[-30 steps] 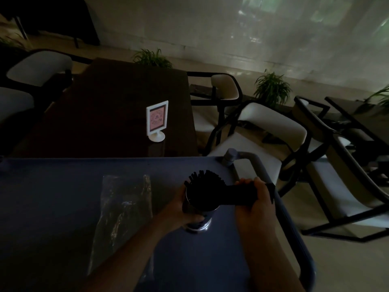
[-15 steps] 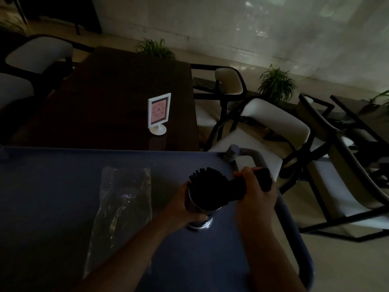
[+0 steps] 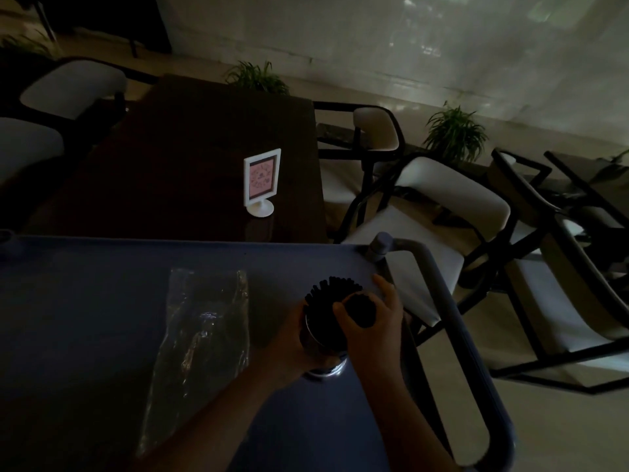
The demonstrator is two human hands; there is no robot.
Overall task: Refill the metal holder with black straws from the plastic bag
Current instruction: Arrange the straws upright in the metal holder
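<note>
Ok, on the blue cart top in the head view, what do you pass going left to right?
Plastic bag → left hand → metal holder with black straws → right hand closed on a bundle of straws → cart handle.

On the cart (image 3: 102,301), the plastic bag (image 3: 200,338) lies left of the holder (image 3: 323,349), seemingly apart.
</note>
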